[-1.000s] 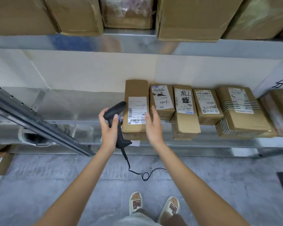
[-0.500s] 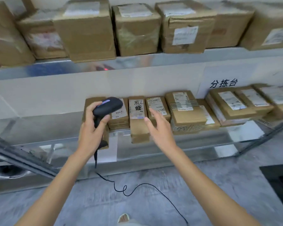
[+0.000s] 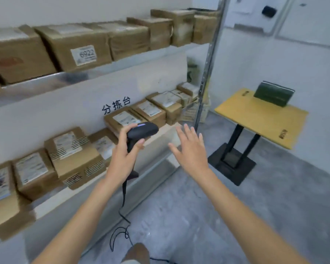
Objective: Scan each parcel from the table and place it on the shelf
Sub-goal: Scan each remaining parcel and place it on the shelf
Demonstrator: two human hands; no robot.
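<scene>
Both hands had drawn back from the shelf (image 3: 95,185); left hand (image 3: 122,159) gripped the barcode scanner (image 3: 141,132), right hand (image 3: 191,151) spread wide, holding nothing, near the yellow tabletop (image 3: 263,121).

White walls (image 3: 255,60), grey concrete floor (image 3: 265,202), yellow side table (image 3: 259,119) on black base.

Scanner (image 3: 142,131) in left hand (image 3: 122,159), right hand (image 3: 191,151) empty.

dark green parcel (image 3: 274,95): tilted, on yellow table (image 3: 259,119) | brown labelled parcels (image 3: 74,155): rowed on shelf (image 3: 156,138)
</scene>
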